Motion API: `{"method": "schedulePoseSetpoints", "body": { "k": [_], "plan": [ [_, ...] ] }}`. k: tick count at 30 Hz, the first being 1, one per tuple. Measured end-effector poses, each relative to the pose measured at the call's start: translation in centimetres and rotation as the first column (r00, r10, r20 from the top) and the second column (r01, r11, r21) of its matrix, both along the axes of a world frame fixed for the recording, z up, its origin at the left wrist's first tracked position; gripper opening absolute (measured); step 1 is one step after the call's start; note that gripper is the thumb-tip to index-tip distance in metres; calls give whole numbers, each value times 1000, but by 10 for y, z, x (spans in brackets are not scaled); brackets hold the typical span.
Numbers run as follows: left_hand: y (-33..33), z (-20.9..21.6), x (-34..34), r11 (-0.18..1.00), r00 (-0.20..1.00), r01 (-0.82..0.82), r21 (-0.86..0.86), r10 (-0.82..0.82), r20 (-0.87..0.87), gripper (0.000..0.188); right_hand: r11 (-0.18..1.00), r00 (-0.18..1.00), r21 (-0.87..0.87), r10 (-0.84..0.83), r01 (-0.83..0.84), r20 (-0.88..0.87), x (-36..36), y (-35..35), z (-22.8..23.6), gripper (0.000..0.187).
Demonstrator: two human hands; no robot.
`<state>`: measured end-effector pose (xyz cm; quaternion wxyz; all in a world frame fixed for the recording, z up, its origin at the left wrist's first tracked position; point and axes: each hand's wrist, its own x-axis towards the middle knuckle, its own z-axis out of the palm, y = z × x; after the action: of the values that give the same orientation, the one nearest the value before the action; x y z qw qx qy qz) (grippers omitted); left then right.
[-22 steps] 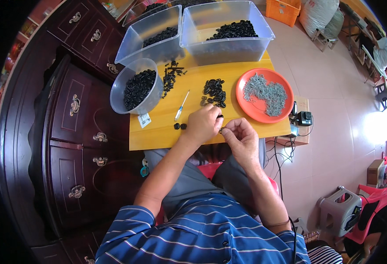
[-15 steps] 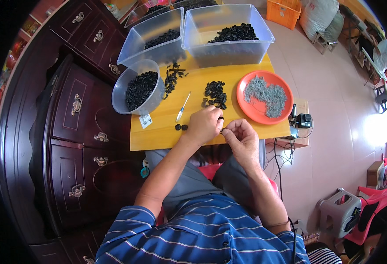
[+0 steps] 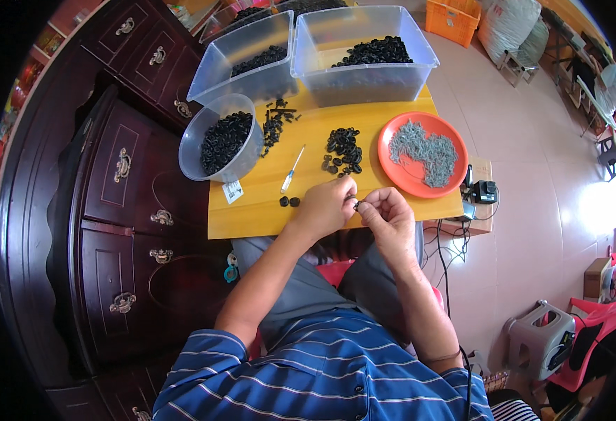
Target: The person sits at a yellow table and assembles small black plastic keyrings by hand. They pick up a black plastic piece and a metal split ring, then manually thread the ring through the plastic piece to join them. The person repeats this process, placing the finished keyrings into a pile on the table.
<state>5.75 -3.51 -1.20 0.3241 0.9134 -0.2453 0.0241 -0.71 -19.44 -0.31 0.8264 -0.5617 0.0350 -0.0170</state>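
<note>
Both hands have barely shifted since the earlier frames, staying together at the near edge of the yellow wooden bench (image 3: 266, 203). Left hand (image 3: 327, 205) and right hand (image 3: 390, 216) meet fingertip to fingertip, pinched on a tiny dark part (image 3: 356, 204) held between them just over the bench's 6 o'clock edge; what the part is cannot be told.

At 12 o'clock from the hands lies a loose heap of small black rubber rings (image 3: 343, 149). At 10 o'clock a thin white-handled tool (image 3: 292, 170) lies slantwise, with two stray black rings (image 3: 289, 201) just beside the left hand. A round orange plastic plate (image 3: 455, 179) of grey metal bits sits at 2 o'clock, reaching the bench's right edge. A clear round tub of black rings (image 3: 222, 138) overhangs the left edge at 10 o'clock. Two clear rectangular bins (image 3: 364, 67) fill the far edge.

Bare bench shows between tool and tub and along the near edge left of the hands.
</note>
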Motion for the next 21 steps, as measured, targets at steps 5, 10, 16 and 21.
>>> {"method": "schedulePoseSetpoints", "body": {
  "k": [5, 10, 16, 21],
  "plan": [
    [13, -1, -14, 880, 970, -122, -460, 7, -243, 24, 996, 998, 87, 18, -13, -60, -1, -4, 6, 11],
    [21, 6, -26, 773, 957, -110, -625, -87, -275, 23, 995, 997, 101, 28, -20, -77, -1, -4, 6, 11],
    [23, 23, -35, 774, 941, -139, -618, -91, -325, 28, 993, 995, 102, 63, -55, -77, -1, -5, 6, 11],
    [27, 32, -34, 806, 960, -85, -586, -90, -264, 29, 990, 991, 101, 107, -99, -78, 0, -3, 4, 12]
  ]
}}
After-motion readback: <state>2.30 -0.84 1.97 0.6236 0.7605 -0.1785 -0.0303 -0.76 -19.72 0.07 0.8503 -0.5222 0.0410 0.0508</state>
